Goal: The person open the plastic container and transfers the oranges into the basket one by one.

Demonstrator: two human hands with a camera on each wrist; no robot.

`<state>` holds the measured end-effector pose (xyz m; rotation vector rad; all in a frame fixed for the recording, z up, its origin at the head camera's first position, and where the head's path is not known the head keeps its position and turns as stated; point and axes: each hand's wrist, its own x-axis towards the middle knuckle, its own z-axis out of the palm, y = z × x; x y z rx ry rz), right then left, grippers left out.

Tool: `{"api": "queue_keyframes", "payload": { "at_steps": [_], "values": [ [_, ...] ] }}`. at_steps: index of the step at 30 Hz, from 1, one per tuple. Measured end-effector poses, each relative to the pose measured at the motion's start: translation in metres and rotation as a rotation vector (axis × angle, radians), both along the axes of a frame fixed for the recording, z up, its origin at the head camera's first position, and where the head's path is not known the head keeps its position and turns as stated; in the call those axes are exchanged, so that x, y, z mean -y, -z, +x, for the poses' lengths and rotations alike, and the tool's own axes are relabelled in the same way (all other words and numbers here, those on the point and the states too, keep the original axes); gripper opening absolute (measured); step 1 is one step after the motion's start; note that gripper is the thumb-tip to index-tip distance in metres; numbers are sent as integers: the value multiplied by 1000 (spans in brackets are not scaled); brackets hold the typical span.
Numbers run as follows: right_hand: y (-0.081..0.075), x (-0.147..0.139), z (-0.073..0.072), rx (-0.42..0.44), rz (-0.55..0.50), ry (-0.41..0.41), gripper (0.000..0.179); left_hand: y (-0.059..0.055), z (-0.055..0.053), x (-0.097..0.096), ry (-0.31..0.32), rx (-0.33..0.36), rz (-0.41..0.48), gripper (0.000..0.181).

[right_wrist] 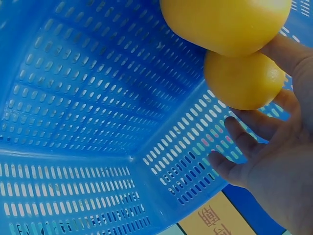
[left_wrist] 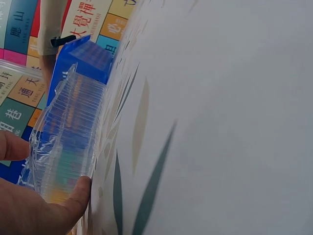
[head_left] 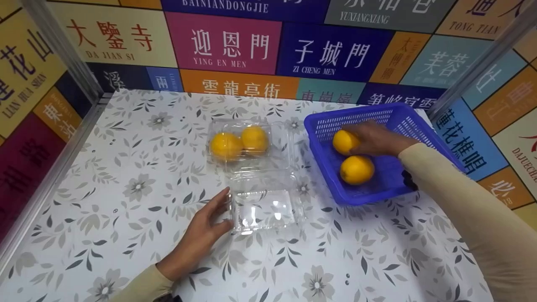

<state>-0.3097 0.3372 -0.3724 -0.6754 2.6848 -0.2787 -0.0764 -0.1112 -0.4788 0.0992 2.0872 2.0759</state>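
In the head view, my left hand (head_left: 203, 230) rests at the left side of a clear plastic clamshell box (head_left: 264, 209), which lies with its lid spread. The left wrist view shows the thumb and a finger (left_wrist: 80, 193) touching its ribbed wall (left_wrist: 73, 117). Two oranges (head_left: 226, 146) sit in the box's far half. My right hand (head_left: 373, 138) reaches into a blue plastic basket (head_left: 325, 167) and grips an orange (right_wrist: 244, 81) between thumb and fingers. Another orange (head_left: 357, 170) lies in the basket, just nearer than the held one.
The table (head_left: 138, 235) has a white leaf-and-flower cover. Behind it stands a wall of coloured signs (head_left: 226, 46). Metal frame posts (head_left: 71, 46) rise at the back corners. The basket's slotted walls surround my right hand.
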Motion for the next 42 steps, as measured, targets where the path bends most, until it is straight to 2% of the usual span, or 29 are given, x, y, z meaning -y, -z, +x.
{"api": "queue_keyframes", "payload": {
  "at_steps": [6, 9, 15, 19, 22, 24, 31, 37, 42],
  "values": [
    [-3, 2, 2, 75, -17, 69, 69, -1, -1, -1, 11, 8, 14, 83],
    [-5, 3, 2, 66, -25, 87, 70, 0, -1, -1, 8, 10, 18, 83],
    [-18, 11, 5, -28, -130, 114, 65, 1, 0, 0, -4, 12, 24, 82],
    [-29, 19, 13, -89, -215, 172, 63, 1, 0, 0, 2, 7, 34, 82],
    [-34, 25, 19, -109, -244, 219, 65, 1, 0, 0, 9, 10, 41, 82],
    [-36, 28, 22, -123, -256, 223, 67, 1, 0, 0, 13, 11, 44, 82],
    [-33, 37, 34, -143, -315, 251, 67, 1, 1, 0, 14, 5, 40, 82],
    [-24, 46, 48, -243, -391, 221, 65, 1, 0, -1, 11, 8, 34, 82],
    [-22, 53, 59, -275, -425, 203, 60, 1, 1, -1, 7, 7, 37, 82]
  ]
}}
